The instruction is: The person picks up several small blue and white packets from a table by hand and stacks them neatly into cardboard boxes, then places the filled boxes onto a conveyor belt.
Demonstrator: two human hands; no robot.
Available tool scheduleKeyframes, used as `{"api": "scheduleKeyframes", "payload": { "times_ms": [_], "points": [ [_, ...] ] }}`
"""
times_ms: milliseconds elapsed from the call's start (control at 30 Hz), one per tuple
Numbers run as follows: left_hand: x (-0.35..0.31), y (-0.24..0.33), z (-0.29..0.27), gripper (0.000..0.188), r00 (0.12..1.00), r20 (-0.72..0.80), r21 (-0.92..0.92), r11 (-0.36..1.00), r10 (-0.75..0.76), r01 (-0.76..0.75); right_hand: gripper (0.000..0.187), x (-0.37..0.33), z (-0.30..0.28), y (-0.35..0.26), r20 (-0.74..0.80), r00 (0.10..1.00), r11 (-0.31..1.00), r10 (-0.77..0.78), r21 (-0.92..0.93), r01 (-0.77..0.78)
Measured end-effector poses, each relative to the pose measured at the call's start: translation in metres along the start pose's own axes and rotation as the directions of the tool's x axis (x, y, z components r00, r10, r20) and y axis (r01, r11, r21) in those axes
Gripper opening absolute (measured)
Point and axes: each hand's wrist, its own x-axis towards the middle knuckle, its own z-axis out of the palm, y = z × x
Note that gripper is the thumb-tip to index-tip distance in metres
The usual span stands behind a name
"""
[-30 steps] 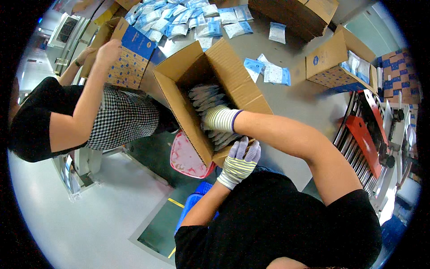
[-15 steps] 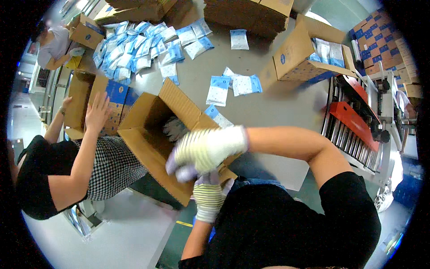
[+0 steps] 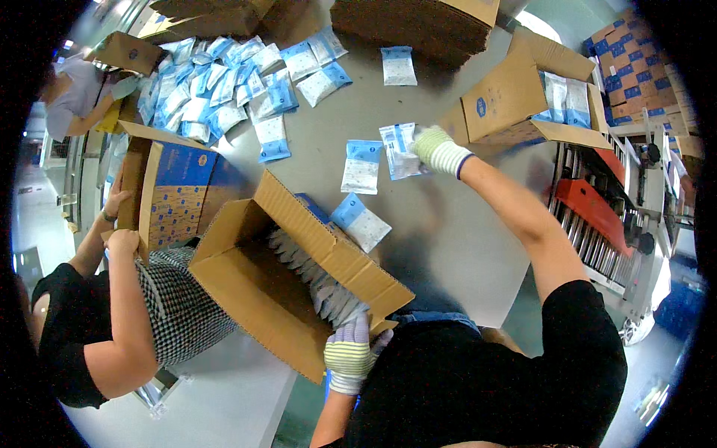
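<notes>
An open cardboard box (image 3: 246, 272) lies tilted in front of me, with a row of grey-white packets (image 3: 317, 287) standing along its inner side. At the box's near end is my left hand (image 3: 349, 358), in a striped knit glove. Its fingers reach inside against the last packets, and the thumb lies outside the near edge. Farther off to the right, my gloved right hand (image 3: 441, 151) grips the right side of a blue-and-white packet (image 3: 401, 151) on the table; its fingertips are partly hidden. Close by lie a flat packet (image 3: 361, 166) and a slanted one (image 3: 361, 222).
A large heap of packets (image 3: 216, 86) covers the table's far left. A filled carton (image 3: 508, 97) stands at the right, near a roller machine with red guards (image 3: 590, 209). On the left, a co-worker's hands (image 3: 119, 243) hold another box (image 3: 175, 190). Flattened cardboard (image 3: 411, 30) is stacked behind.
My right hand has moved from above my left hand out to the packet on the table and taken hold of it. The box has shifted, showing its packets. The co-worker's hands have lowered.
</notes>
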Motion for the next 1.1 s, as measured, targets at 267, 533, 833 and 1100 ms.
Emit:
{"api": "scheduleKeyframes", "payload": {
  "times_ms": [267, 533, 833, 1100],
  "points": [
    [0.005, 0.003, 0.003, 0.051, 1.0, -0.024, -0.033, 0.999, -0.017, 0.016, 0.017, 0.095, 0.018, -0.075, -0.269, 0.888, 0.928, -0.373, -0.116, 0.354],
    [0.004, 0.001, 0.001, 0.052, 0.999, -0.037, -0.02, 1.0, 0.011, -0.011, 0.037, 0.027, -0.03, -0.065, -0.221, 0.949, 0.973, -0.227, -0.01, 0.23],
    [0.003, 0.005, 0.003, 0.053, 0.998, -0.059, 0.018, 0.999, 0.035, -0.034, 0.052, -0.011, 0.069, -0.141, 0.064, 0.943, 0.867, -0.326, 0.419, 0.271],
    [-0.002, 0.006, 0.005, 0.054, 0.998, -0.053, 0.022, 0.999, 0.025, -0.024, 0.028, -0.065, 0.07, -0.11, -0.01, 0.883, 0.88, -0.47, 0.081, 0.469]
  ]
}}
